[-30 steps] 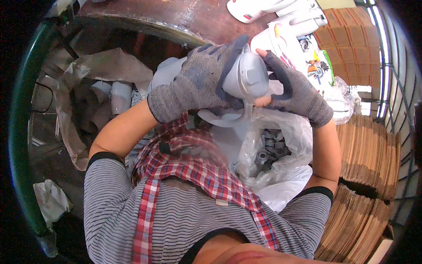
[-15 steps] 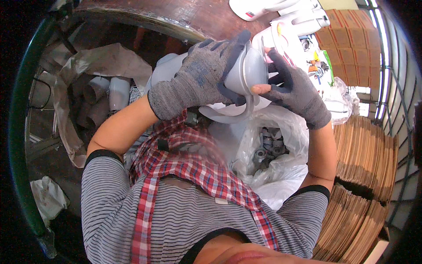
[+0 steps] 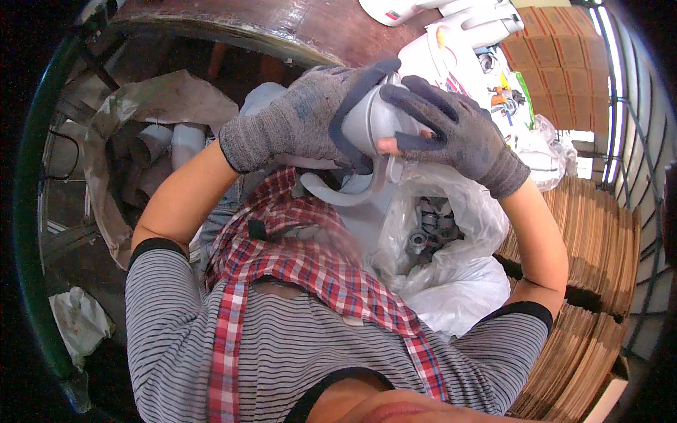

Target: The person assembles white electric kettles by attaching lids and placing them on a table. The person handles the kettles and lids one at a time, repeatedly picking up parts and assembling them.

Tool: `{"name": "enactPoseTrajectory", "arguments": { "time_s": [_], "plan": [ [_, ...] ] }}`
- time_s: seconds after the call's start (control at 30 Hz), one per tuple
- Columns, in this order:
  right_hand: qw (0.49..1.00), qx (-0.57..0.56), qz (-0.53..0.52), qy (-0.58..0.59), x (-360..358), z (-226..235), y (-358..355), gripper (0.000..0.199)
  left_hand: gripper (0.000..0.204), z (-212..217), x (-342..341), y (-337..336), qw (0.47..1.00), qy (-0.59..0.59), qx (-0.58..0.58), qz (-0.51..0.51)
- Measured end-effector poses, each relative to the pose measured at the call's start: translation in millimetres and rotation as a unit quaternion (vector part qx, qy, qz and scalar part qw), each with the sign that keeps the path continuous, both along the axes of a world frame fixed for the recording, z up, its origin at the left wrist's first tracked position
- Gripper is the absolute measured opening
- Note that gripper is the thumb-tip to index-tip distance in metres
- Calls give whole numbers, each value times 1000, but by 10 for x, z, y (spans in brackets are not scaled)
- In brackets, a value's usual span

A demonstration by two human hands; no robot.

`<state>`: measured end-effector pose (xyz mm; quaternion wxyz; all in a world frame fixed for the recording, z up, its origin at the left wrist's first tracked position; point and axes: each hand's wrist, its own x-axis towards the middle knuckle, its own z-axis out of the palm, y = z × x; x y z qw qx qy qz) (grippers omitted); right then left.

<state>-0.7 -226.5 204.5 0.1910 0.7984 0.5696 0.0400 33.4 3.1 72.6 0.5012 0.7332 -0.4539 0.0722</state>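
Observation:
In front of my chest is a pale grey, rounded plastic housing (image 3: pixel 361 125) with a curved handle (image 3: pixel 338 192) hanging below it. My left hand (image 3: pixel 307 116), in a grey knit glove with a dark palm, is wrapped round its left side. My right hand (image 3: pixel 455 134), gloved alike with bare thumb and fingertips showing, closes over its right end. The fingers of that hand cover the end face, so any small part there is hidden. Behind my left hand another pale grey plastic piece (image 3: pixel 262 97) shows partly.
A clear plastic bag (image 3: pixel 486 206) below my right hand holds small grey parts (image 3: pixel 436 229). At left, a sack (image 3: pixel 173 95) contains several cylinders (image 3: pixel 150 143). White plastic casings (image 3: pixel 486 28) lie on the brown table (image 3: pixel 282 25). Cartons (image 3: pixel 553 70) and stacked flat cardboard (image 3: pixel 589 243) stand at right.
My right hand has swung left and its fingers have come down over the housing's right end. The housing and my left hand have shifted slightly left.

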Motion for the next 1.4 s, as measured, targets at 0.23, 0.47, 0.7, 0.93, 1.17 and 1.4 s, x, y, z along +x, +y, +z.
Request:
{"name": "enactPoseTrajectory", "arguments": {
  "time_s": [0.23, 0.47, 0.7, 0.93, 1.17, 1.4],
  "plan": [
    [913, 159, -370, 66, -27, 217, 6, 51, 124, 35, 30, -1, 1000, -1, 2, 16],
    [921, 141, -342, 120, -100, -7, -80, 76, 126, -29, 52, 23, 999, -3, 14, 39],
    [888, 254, -367, 112, -311, -459, 144, 76, 116, -182, 40, -140, 987, -61, -27, 149],
    [803, 379, -421, 185, -295, -769, 291, 89, 118, -107, 92, 116, 980, -11, -88, 180],
    [780, 495, -298, 240, -208, -876, 520, 32, 99, 972, -101, 1390, 824, -294, 315, 369],
    [725, 566, -314, 238, 534, -16, 534, 34, 69, 2842, -532, 3739, 319, -394, 398, 764]
  ]
}}
